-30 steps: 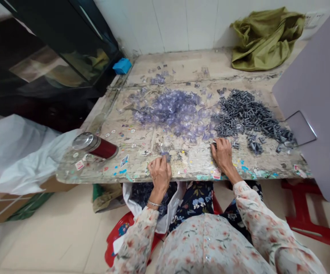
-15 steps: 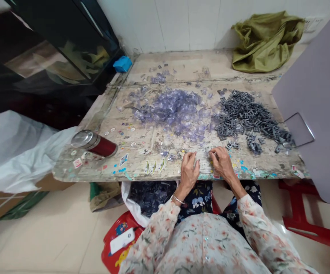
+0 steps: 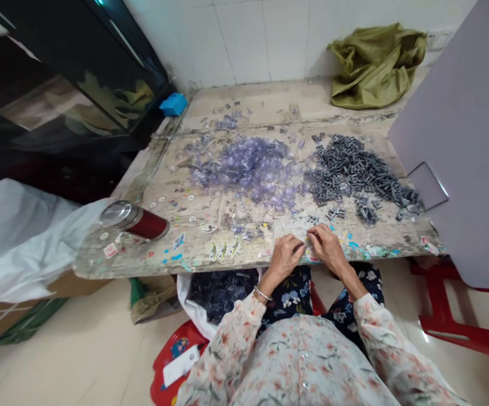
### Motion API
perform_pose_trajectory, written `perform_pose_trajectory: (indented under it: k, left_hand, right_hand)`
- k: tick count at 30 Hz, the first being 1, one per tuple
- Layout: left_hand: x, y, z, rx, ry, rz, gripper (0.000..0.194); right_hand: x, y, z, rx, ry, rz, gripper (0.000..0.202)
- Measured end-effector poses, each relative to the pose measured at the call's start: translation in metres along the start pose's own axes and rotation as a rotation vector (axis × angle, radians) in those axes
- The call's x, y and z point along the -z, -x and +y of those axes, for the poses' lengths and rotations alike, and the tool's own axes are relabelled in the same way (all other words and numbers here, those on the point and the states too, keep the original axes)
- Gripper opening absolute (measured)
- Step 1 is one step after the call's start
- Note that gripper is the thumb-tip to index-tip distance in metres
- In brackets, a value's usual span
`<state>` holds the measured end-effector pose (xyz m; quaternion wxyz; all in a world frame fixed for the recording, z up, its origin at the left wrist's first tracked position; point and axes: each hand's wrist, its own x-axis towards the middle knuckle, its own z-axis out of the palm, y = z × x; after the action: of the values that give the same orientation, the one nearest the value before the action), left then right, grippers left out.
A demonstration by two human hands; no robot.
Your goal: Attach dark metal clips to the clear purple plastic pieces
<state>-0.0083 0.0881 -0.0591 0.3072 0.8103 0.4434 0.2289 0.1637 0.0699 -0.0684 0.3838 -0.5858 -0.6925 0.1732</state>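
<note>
The left hand [image 3: 287, 254] and right hand [image 3: 326, 246], fingers curled, sit close together before the translucent purple plastic heap [image 3: 250, 163]; grip cannot be determined. The dark grey plastic pile [image 3: 352, 163] adjoins that heap's right side.

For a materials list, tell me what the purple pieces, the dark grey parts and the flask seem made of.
Purple pieces: probably thin, glossy plastic; they look see-through and catch glints.
Dark grey parts: likely hard moulded plastic, duller, judging by their repeated shape.
Flask: silver top apparently polished metal, given its bright reflections; red body possibly painted metal.
</note>
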Motion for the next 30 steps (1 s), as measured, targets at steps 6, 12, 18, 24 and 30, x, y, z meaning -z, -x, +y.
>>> perform_pose_trajectory:
  k: [6, 12, 18, 24, 30]
  left_hand:
    - [-0.006, 0.009, 0.007, -0.019, -0.069, 0.068, 0.022]
    - [-0.012, 0.005, 0.005, 0.051, 0.170, 0.219, 0.027]
    - [-0.015, -0.002, 0.005, 0.134, 0.384, 0.307, 0.023]
    - [-0.013, -0.003, 0.002, 0.260, 0.501, 0.305, 0.024]
    - [-0.013, -0.004, -0.002, 0.407, 0.654, 0.292, 0.026]
  right_hand:
    - [-0.006, -0.025, 0.018, 0.010, 0.393, 0.150, 0.021]
    - [-0.007, -0.011, 0.018, -0.001, 0.414, 0.075, 0.017]
    - [0.004, -0.007, 0.024, 0.203, 0.415, -0.124, 0.042]
    - [0.001, -0.011, 0.024, 0.227, 0.408, -0.142, 0.021]
    - [0.009, -0.001, 0.014, 0.198, 0.261, -0.217, 0.028]
